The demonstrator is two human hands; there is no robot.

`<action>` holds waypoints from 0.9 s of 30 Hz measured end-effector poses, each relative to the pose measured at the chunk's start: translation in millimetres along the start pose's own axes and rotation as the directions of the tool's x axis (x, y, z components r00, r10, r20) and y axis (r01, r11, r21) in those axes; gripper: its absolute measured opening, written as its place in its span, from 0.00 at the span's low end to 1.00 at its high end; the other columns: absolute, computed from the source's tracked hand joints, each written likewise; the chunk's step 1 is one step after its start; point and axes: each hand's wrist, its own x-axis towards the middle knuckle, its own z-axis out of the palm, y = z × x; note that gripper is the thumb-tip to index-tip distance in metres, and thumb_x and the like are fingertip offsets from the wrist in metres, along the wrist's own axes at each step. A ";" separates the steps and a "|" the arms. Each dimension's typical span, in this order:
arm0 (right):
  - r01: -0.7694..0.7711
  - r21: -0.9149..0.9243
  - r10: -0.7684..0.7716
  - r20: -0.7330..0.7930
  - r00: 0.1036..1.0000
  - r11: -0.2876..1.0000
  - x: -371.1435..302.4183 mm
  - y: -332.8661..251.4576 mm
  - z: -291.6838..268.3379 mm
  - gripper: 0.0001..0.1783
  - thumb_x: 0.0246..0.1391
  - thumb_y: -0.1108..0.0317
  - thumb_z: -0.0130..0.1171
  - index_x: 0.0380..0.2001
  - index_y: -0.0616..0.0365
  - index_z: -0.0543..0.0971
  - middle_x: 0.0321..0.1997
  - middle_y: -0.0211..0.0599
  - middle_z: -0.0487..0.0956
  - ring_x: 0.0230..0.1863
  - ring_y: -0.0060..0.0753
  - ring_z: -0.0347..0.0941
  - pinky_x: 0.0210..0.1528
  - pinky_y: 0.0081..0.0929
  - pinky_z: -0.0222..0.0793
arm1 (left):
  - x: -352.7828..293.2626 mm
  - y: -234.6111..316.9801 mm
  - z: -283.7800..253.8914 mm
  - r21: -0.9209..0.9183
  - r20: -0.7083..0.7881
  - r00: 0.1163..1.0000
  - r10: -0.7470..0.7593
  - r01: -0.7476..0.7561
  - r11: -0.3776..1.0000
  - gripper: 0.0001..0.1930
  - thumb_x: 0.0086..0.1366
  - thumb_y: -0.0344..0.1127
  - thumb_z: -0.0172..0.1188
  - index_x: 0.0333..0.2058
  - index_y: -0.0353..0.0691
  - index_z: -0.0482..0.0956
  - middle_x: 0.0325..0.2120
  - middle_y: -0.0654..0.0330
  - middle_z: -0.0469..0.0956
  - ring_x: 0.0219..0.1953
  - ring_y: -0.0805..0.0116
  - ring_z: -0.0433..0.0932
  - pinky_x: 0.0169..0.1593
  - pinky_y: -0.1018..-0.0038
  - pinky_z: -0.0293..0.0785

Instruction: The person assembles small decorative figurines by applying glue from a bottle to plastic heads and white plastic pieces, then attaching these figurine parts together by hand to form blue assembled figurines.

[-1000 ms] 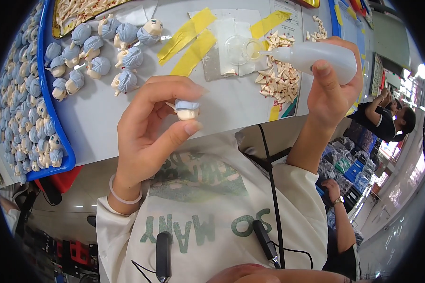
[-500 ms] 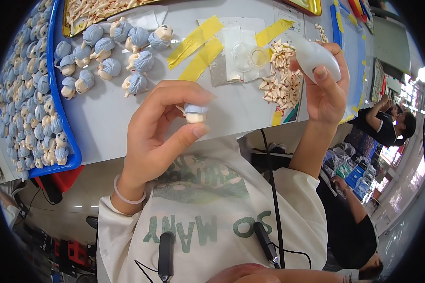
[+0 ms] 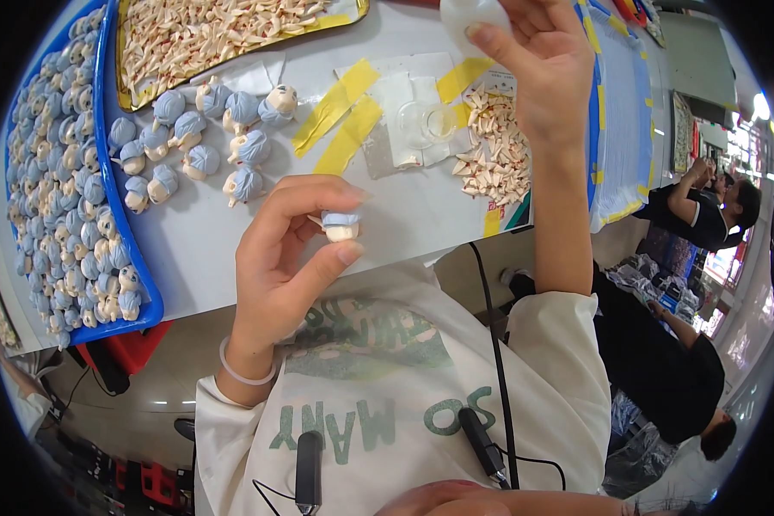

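Note:
Between the thumb and fingers of my left hand point(image 3: 285, 254) sits a small doll head point(image 3: 341, 227), pale cream below and blue on top, with a pointed ear showing at one side. My right hand point(image 3: 552, 86) is raised at the far right of the table, gripping a whitish rounded squeeze bottle point(image 3: 471, 19) whose far end the picture cuts off. Below that hand lies a heap of small pointed cream pieces point(image 3: 497, 155). Left of the heap, a clear round dish point(image 3: 425, 124) rests on a taped-down sheet. Several blue-haired doll heads point(image 3: 201, 161) stand loose on the left.
A blue tray point(image 3: 152, 303) packed with doll heads borders the left side. At the back, a yellow-edged tray point(image 3: 232, 69) holds many pointed pieces. Yellow tape strips point(image 3: 348, 133) cross the tabletop. A blue-framed tray point(image 3: 621, 138) lies on the right. Other people point(image 3: 662, 361) are beyond it.
My right hand has moved away toward the back with the bottle. My left hand, still holding the doll head, sits slightly lower in view. The whole view has shifted a little.

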 end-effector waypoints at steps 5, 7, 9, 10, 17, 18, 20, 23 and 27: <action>0.189 0.316 -0.238 0.123 0.963 0.930 5.7 43.8 -6.5 0.25 0.38 0.84 0.59 0.43 0.64 0.68 0.39 0.36 0.72 0.42 0.27 0.70 0.47 0.21 0.65 | 0.1 0.6 1.5 -0.001 0.031 1.000 -0.007 0.007 1.000 0.16 0.51 0.20 0.56 0.41 0.32 0.69 0.40 0.55 0.67 0.40 0.70 0.69 0.43 0.76 0.67; 0.323 0.608 -0.507 0.154 0.848 0.725 2.9 43.8 -6.7 0.25 0.38 0.85 0.58 0.44 0.64 0.67 0.39 0.36 0.72 0.43 0.27 0.70 0.48 0.22 0.65 | -0.2 0.0 0.2 0.000 0.034 0.999 -0.008 0.008 1.000 0.16 0.51 0.20 0.56 0.41 0.32 0.69 0.40 0.55 0.67 0.40 0.70 0.69 0.43 0.76 0.67; -0.166 -0.007 0.166 0.052 0.985 0.986 -11.8 2.3 -6.6 0.26 0.40 0.84 0.57 0.46 0.64 0.65 0.41 0.38 0.72 0.42 0.28 0.70 0.48 0.23 0.66 | -0.4 -0.1 -2.3 0.001 0.032 0.999 -0.009 0.009 1.000 0.16 0.51 0.20 0.56 0.41 0.32 0.69 0.41 0.54 0.67 0.40 0.69 0.69 0.43 0.75 0.68; -0.168 -0.010 0.168 0.049 0.985 0.986 -14.3 3.8 -13.6 0.26 0.40 0.84 0.57 0.46 0.64 0.65 0.41 0.38 0.72 0.42 0.28 0.70 0.48 0.23 0.66 | 0.2 0.2 -2.1 0.002 0.048 0.999 0.000 0.000 1.000 0.16 0.51 0.20 0.56 0.41 0.32 0.69 0.41 0.54 0.67 0.41 0.69 0.69 0.43 0.75 0.68; 0.059 -0.547 0.034 0.159 0.987 0.835 -51.4 2.9 -57.6 0.11 0.35 0.76 0.59 0.28 0.58 0.77 0.30 0.29 0.73 0.31 0.24 0.66 0.33 0.21 0.61 | 0.7 0.4 -0.7 -0.016 0.072 0.997 -0.012 0.013 1.000 0.16 0.52 0.20 0.55 0.41 0.31 0.69 0.41 0.53 0.67 0.42 0.67 0.69 0.44 0.75 0.69; 0.042 -0.580 0.053 0.145 0.988 0.814 -56.8 2.8 -53.4 0.09 0.35 0.75 0.60 0.27 0.58 0.78 0.29 0.30 0.73 0.30 0.26 0.66 0.33 0.21 0.61 | 0.4 0.9 0.0 -0.015 0.073 0.997 -0.014 0.015 1.000 0.16 0.52 0.20 0.55 0.41 0.31 0.69 0.41 0.53 0.67 0.42 0.67 0.69 0.44 0.75 0.69; 0.029 -0.636 0.049 0.106 0.993 0.771 -60.2 6.3 -43.9 0.06 0.36 0.75 0.60 0.24 0.57 0.78 0.26 0.32 0.71 0.30 0.29 0.67 0.33 0.22 0.61 | 0.3 -0.3 -1.7 -0.036 0.050 0.998 -0.038 0.040 0.999 0.16 0.52 0.20 0.55 0.42 0.31 0.68 0.42 0.52 0.68 0.43 0.66 0.69 0.44 0.74 0.69; 0.098 -0.684 -0.027 0.114 0.993 0.723 -61.0 11.8 -44.8 0.07 0.35 0.76 0.59 0.24 0.57 0.78 0.26 0.33 0.72 0.31 0.30 0.68 0.32 0.23 0.62 | 0.2 1.3 -1.5 -0.054 0.044 0.998 -0.054 0.056 0.997 0.16 0.53 0.20 0.54 0.42 0.30 0.68 0.42 0.51 0.68 0.43 0.66 0.69 0.45 0.74 0.69; 0.242 -0.713 -0.183 0.160 0.970 0.658 -64.7 7.5 -46.8 0.06 0.39 0.78 0.57 0.26 0.61 0.76 0.27 0.31 0.74 0.31 0.26 0.70 0.33 0.21 0.63 | -1.6 0.9 -1.5 -0.027 0.052 0.998 -0.037 0.039 0.999 0.15 0.53 0.20 0.54 0.42 0.30 0.68 0.42 0.51 0.68 0.43 0.66 0.69 0.45 0.73 0.69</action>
